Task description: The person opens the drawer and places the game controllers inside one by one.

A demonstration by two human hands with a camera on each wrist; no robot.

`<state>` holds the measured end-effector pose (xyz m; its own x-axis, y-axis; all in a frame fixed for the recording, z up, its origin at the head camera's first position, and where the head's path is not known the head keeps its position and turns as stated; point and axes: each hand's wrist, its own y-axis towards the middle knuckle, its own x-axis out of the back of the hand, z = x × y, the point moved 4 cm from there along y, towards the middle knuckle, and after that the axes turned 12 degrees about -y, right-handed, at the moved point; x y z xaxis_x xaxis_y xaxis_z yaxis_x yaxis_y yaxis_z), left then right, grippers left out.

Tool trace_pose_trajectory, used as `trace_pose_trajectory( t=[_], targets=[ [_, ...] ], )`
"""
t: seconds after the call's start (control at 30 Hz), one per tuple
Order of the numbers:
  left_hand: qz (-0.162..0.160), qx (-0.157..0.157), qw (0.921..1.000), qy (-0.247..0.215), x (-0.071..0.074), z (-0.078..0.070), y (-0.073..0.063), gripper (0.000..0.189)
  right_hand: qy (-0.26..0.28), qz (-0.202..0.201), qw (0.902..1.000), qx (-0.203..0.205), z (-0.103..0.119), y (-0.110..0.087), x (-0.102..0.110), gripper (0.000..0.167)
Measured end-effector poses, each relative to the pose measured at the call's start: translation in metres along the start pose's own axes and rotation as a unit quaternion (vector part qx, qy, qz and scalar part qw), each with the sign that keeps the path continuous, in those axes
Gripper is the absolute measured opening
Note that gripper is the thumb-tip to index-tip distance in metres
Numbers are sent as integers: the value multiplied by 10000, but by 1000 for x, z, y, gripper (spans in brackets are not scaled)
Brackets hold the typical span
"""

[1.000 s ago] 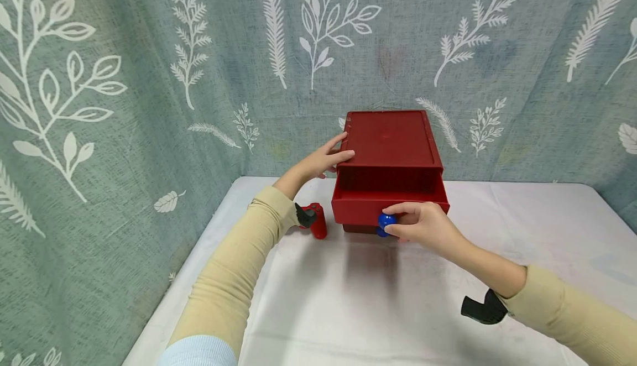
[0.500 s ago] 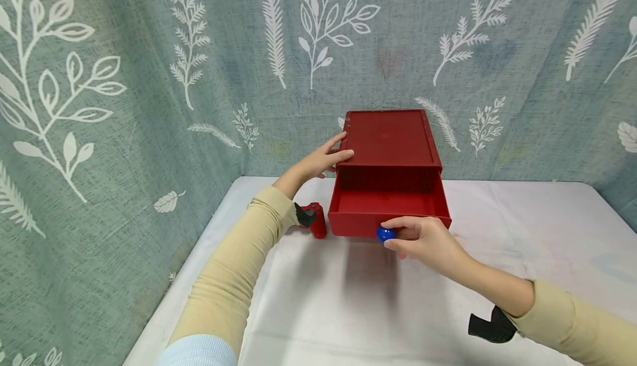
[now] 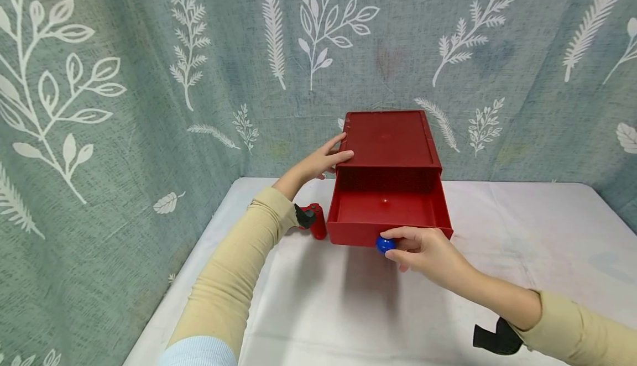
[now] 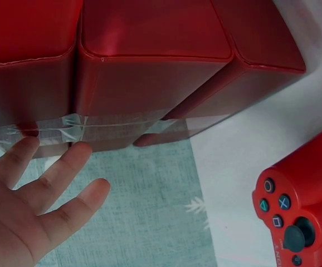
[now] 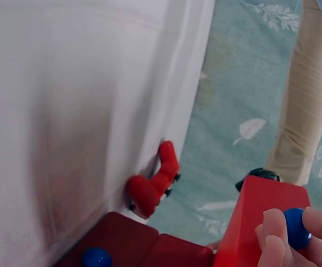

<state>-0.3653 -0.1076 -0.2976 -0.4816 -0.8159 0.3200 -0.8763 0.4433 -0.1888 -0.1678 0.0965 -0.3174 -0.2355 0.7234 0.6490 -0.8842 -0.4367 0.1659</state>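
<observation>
A dark red drawer cabinet stands on the table, its top drawer pulled well out toward me. My right hand pinches the round blue knob on the drawer front between thumb and fingers. With fingers spread and fairly straight, my left hand rests against the cabinet's left side, the thumb over the top edge. Stacked red sections with clear tape across their seams lie beside the left fingers in the left wrist view. A second blue knob shows on a lower drawer in the right wrist view.
A red game controller lies on the white tablecloth left of the cabinet, partly behind the left wrist's black camera mount. A green leaf-print curtain hangs behind and to the left.
The right hand has drawn the top drawer further out toward me by its knob, and more of the drawer's inside shows. The left hand stays at the cabinet.
</observation>
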Motion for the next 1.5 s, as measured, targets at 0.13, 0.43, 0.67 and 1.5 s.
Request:
trace_pose_trajectory(
  t=[0.13,0.43,0.67,1.5],
  targets=[
    [-69,-5,10000,0,0,-1,-1,68,3,182,9998,87,3,-2,2,35],
    [-55,26,10000,14,-1,-1,-1,68,163,1112,9936,60,26,-8,35,44],
    [-39,6,10000,-46,0,-1,-1,68,-488,577,9967,306,42,5,73,43],
    [-53,43,10000,-36,0,1,-1,68,-1192,-519,9914,-176,-43,112,139,58]
  ],
)
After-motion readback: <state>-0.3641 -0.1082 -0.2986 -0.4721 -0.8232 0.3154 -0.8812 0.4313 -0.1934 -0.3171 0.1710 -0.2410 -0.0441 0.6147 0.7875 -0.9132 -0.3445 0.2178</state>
